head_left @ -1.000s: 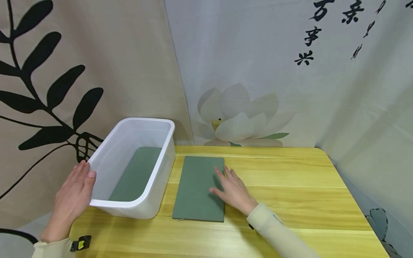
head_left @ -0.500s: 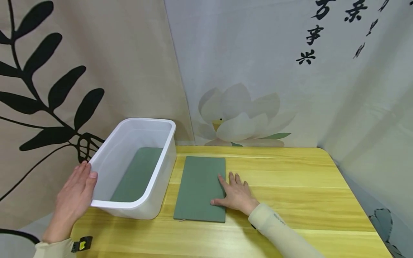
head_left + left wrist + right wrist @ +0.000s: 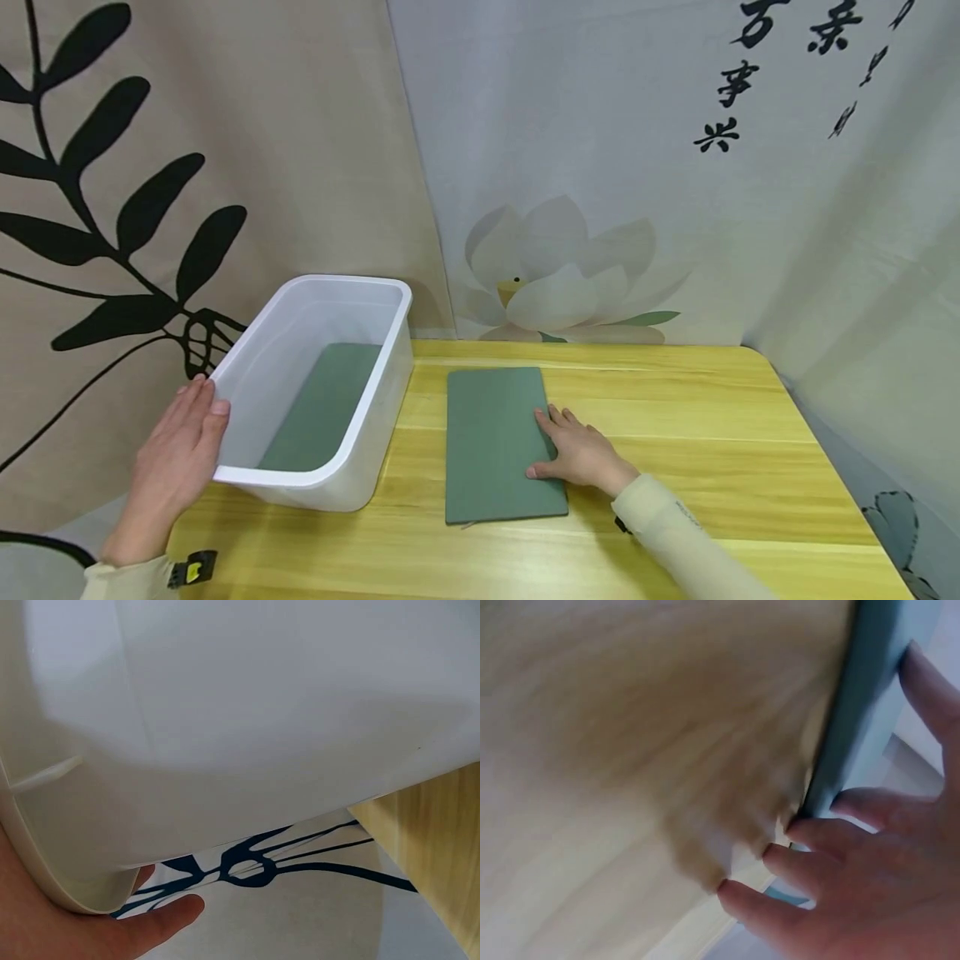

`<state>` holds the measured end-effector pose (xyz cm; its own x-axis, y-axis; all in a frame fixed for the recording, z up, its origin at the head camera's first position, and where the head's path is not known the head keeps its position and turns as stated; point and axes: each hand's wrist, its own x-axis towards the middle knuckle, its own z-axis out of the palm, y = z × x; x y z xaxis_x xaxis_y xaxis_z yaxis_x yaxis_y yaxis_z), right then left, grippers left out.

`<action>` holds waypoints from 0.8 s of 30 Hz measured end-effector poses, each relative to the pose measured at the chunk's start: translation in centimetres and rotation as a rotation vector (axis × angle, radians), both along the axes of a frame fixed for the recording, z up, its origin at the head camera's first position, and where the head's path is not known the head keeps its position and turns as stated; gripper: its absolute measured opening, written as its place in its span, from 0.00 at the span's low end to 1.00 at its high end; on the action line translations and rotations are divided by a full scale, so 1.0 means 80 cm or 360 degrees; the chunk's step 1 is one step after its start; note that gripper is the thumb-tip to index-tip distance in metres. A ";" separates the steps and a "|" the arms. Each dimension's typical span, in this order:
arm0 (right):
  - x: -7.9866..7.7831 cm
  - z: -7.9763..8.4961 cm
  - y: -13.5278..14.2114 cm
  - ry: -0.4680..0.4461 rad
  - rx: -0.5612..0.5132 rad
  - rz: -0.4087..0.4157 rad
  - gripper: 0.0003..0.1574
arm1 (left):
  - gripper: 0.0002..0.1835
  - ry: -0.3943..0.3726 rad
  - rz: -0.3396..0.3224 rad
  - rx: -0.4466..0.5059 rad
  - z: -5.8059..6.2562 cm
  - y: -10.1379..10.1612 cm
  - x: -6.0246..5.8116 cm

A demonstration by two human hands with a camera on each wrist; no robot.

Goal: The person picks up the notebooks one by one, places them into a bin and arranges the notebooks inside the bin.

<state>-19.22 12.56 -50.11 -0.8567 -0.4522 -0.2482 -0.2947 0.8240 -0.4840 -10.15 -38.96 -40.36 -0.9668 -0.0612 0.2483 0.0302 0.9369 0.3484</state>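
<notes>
A green notebook [image 3: 498, 442] lies flat on the wooden table, slightly turned, with a thin ribbon end at its near edge. My right hand [image 3: 585, 454] touches its right side: thumb and index finger rest on the cover. In the right wrist view, the other fingertips [image 3: 731, 889] reach past the notebook's edge [image 3: 847, 712] onto the wood. To the left, a white plastic bin [image 3: 375, 417] holds a flat green piece [image 3: 322, 408] like the notebook. My left hand [image 3: 176, 454] rests against the bin's left rim with straight fingers; in the left wrist view a finger [image 3: 172, 915] extends below the rim.
The wooden table [image 3: 675, 417] extends to the right and front of the notebook. Behind it hangs a printed cloth backdrop [image 3: 570, 167]. A black cable [image 3: 45, 546] shows at lower left. The bin's left side overhangs the table edge.
My right hand has come down onto the notebook's right side and shifted right. The notebook has slid right and turned a little. The left hand and bin have stayed in place.
</notes>
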 end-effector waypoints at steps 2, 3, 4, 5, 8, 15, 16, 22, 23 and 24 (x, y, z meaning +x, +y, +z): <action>-0.002 0.003 0.004 -0.0035 -0.0022 -0.0001 0.62 | 0.37 -0.0010 -0.0006 -0.0008 0.000 0.000 -0.002; -0.003 0.005 0.005 -0.0051 -0.0035 -0.0002 0.63 | 0.37 -0.0016 -0.0007 -0.0012 0.000 -0.001 -0.003; -0.003 0.006 0.005 -0.0068 -0.0042 -0.0007 0.64 | 0.37 -0.0020 -0.0009 -0.0019 0.001 -0.001 -0.003; -0.003 0.008 0.004 -0.0077 -0.0051 -0.0017 0.64 | 0.37 -0.0028 -0.0007 -0.0025 0.001 -0.001 -0.003; -0.003 0.009 -0.003 -0.0063 -0.0033 -0.0048 0.68 | 0.37 -0.0038 -0.0002 -0.0037 0.001 -0.002 -0.004; 0.004 0.006 -0.028 0.0029 0.0081 -0.0129 0.68 | 0.36 -0.0073 0.0019 -0.0050 0.003 -0.005 -0.002; 0.005 0.007 -0.030 0.0028 0.0092 -0.0138 0.68 | 0.36 -0.0076 0.0018 -0.0049 0.003 -0.005 -0.002; 0.002 0.018 -0.036 0.0106 0.0129 -0.0157 0.68 | 0.36 -0.0061 0.0005 -0.0047 0.002 -0.003 -0.004; 0.000 0.019 -0.038 0.0104 0.0122 -0.0166 0.69 | 0.36 -0.0061 0.0007 -0.0050 0.003 -0.003 -0.004; -0.001 0.021 -0.039 0.0088 0.0110 -0.0173 0.70 | 0.36 -0.0062 0.0009 -0.0055 0.004 -0.003 -0.004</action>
<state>-19.34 9.44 -48.46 -0.9129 -0.3395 -0.2265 -0.2267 0.8834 -0.4102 -10.49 -39.22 -40.07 -0.9754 -0.0585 0.2123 0.0120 0.9485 0.3166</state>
